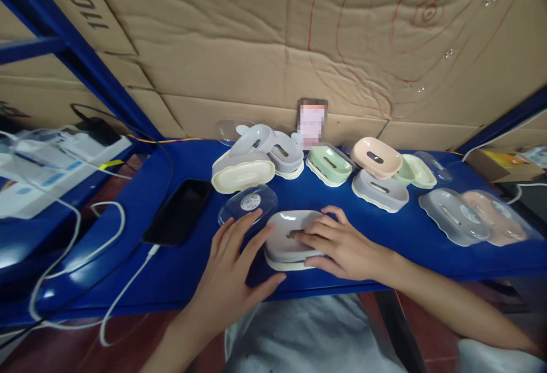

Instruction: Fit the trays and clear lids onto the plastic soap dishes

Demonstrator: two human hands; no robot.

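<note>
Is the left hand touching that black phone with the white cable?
Apart. The head view shows it: a strip of blue table is visible between the fingers of the left hand and the black phone.

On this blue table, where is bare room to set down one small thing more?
One bare patch lies in front of the black phone, between its white cable and the left hand. Another lies between the right forearm and the lidded grey dish. It is crowded at the back: dishes stand close together along the cardboard.
</note>
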